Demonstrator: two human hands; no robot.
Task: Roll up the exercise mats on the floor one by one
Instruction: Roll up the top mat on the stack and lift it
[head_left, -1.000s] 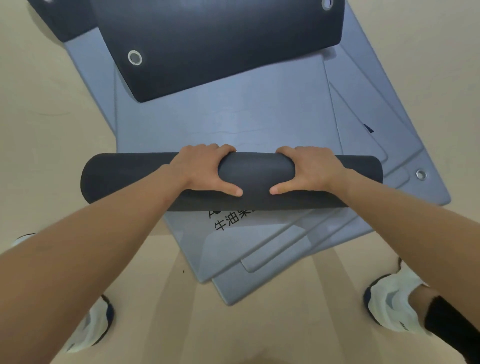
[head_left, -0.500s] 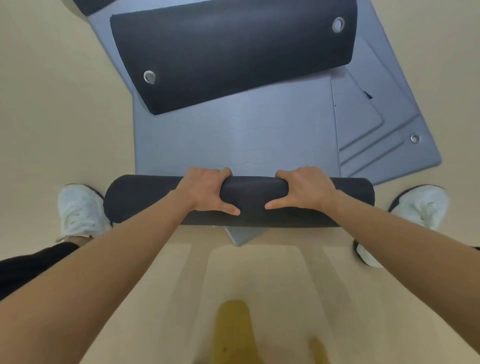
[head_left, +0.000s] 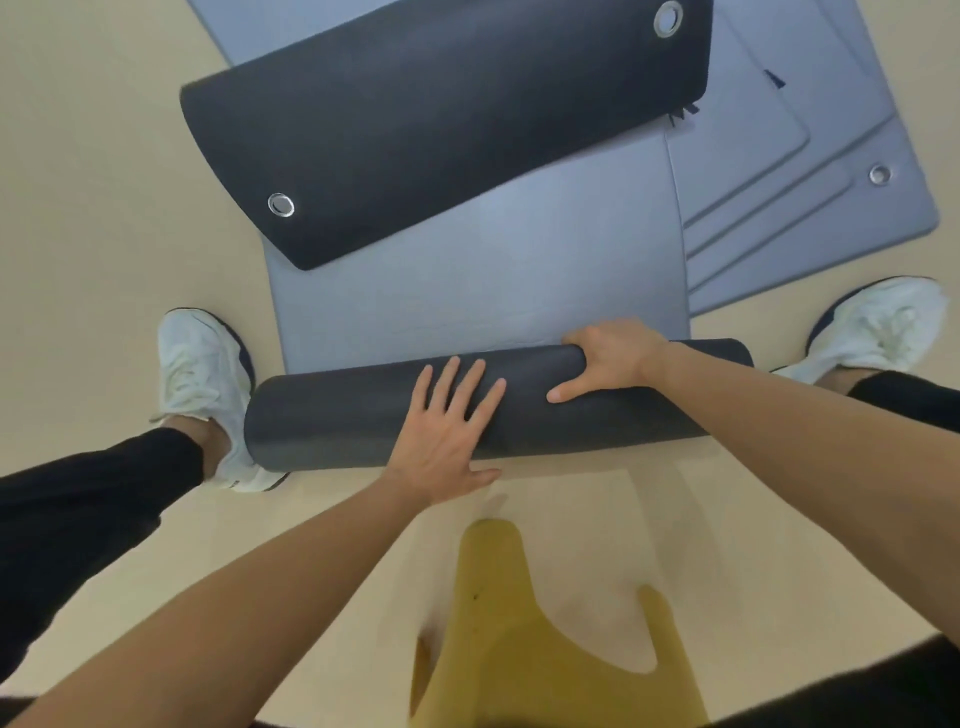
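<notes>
Starting at entry one: the roll, location? (Clerk)

Item 1, dark rolled mat: fully wound, just below centre on the floor. Its length runs from 9 o'clock to 3 o'clock, across the near end of the grey-blue mat. Whether it lies on that mat's edge or just off it cannot be told. (Checker)

Entry two: the grips? (Clerk)

Item 2, left hand: flat, fingers straight and spread apart, laid on the top and near face of the roll at its middle, clasping nothing. The thumb points toward 3 o'clock, low by the floor.
Item 3, right hand: clamped on the roll toward its 3 o'clock end. The fingers curl over the far side and the thumb lies along the near face, pointing to 9 o'clock. (Checker)

Entry three: remaining stock? (Clerk)

Item 4, dark flat mat: 12 o'clock, unrolled, slantwise on the grey-blue mat, with a metal eyelet in its near-left corner.
Item 5, stacked grey-blue mats: 2 o'clock, edges stepped.
Item 6, left shoe: white, 9 o'clock, just beside the roll's end.
Item 7, right shoe: white, 3 o'clock, near the other end.
Item 8, mustard-yellow garment: 6 o'clock. (Checker)
</notes>
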